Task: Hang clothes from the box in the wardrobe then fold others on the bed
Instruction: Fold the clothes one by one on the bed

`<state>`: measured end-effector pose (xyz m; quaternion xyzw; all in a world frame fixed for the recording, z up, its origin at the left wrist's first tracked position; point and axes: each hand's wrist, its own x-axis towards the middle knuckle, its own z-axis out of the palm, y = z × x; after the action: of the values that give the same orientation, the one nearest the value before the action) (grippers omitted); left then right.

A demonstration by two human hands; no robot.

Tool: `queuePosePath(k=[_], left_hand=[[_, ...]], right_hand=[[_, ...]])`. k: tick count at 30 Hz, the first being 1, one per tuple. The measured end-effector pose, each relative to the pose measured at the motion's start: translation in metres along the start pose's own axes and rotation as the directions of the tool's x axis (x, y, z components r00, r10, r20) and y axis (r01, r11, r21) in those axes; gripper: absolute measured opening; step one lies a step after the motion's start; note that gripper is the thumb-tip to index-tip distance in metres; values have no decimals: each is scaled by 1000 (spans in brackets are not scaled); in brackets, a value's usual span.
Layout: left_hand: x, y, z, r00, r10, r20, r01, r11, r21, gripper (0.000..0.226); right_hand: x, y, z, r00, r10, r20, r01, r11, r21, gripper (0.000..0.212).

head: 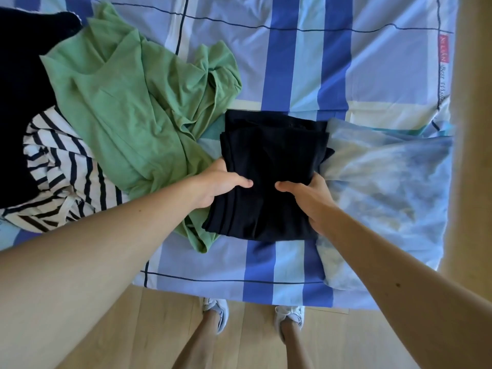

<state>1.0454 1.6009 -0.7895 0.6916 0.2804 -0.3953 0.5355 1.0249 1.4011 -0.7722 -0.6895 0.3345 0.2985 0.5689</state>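
A folded dark navy garment lies in the middle of the bed, which has a blue, white and light-blue checked cover. My left hand grips its left edge, thumb on top and fingers underneath. My right hand grips its right edge the same way. The near part of the garment is lifted slightly off the cover. A crumpled green shirt lies to its left, partly under my left hand. A pale blue tie-dye garment lies spread to its right.
A navy-and-white striped garment and another dark garment lie at the left of the bed. Wooden floor and my white shoes show below the bed's near edge. A pale wooden upright stands at the right.
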Motion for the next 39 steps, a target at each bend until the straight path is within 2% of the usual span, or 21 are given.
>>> queuePosePath(k=[2,5,8,11,14,17,19,21,22,23,24,25,26,27,28,30,32,34,36,39], left_hand=[[-12,10,-1,999,53,-4,-53,998,-34,55],[-38,32,3,987,160,15,-159,985,-65,60],[-66,58,25,959,278,51,-270,954,-129,68],[-91,84,66,917,392,70,-376,911,-170,74],[-101,87,117,889,440,126,-409,888,-209,75],[-90,65,170,909,403,108,-379,905,-194,76],[-74,43,198,940,336,55,-330,939,-96,86],[-62,24,219,969,245,-39,-238,962,134,97],[-61,17,224,955,268,-127,-224,933,283,100],[-62,15,228,903,381,-198,-266,859,437,101],[-64,15,231,816,546,-193,-352,732,583,101],[-65,17,232,708,698,-106,-456,567,686,100],[-66,19,233,609,793,30,-546,391,741,100],[-66,21,232,550,818,171,-600,244,762,101],[-64,22,231,539,793,284,-618,143,773,103],[-53,21,229,615,670,415,-580,28,814,110],[-39,18,228,718,512,470,-523,-47,851,118],[-28,17,227,777,399,487,-494,-94,864,123],[-24,17,226,779,382,497,-498,-104,861,123],[-26,16,217,710,466,529,-567,-68,821,116]], right_hand=[[-6,-8,-3,994,-75,85,73,997,27,44],[-23,-30,-26,963,-242,121,245,969,-11,48],[-51,-52,-66,927,-371,57,374,926,-44,47],[-82,-61,-117,906,-421,-49,420,907,-41,50],[-109,-55,-163,893,-422,-157,415,907,-78,52],[-108,-21,-194,893,-367,-261,341,929,-141,54],[-95,10,-204,894,-280,-351,201,948,-246,74],[-82,42,-208,871,-206,-446,33,931,-365,103],[-78,54,-207,845,-233,-481,5,904,-429,110],[-77,64,-206,809,-311,-498,18,861,-509,111],[-75,72,-205,769,-419,-483,60,799,-598,109],[-74,78,-203,735,-519,-436,115,730,-674,105],[-72,81,-199,717,-589,-373,171,667,-725,100],[-71,83,-195,713,-625,-316,213,623,-752,94],[-68,86,-192,719,-641,-269,236,589,-773,89],[-60,92,-189,754,-626,-199,226,532,-816,84],[-53,97,-188,811,-567,-146,184,483,-856,83],[-46,98,-187,852,-510,-115,152,451,-879,81],[-42,95,-185,876,-470,-114,120,440,-890,80],[-43,81,-180,887,-435,-158,54,438,-898,77]])
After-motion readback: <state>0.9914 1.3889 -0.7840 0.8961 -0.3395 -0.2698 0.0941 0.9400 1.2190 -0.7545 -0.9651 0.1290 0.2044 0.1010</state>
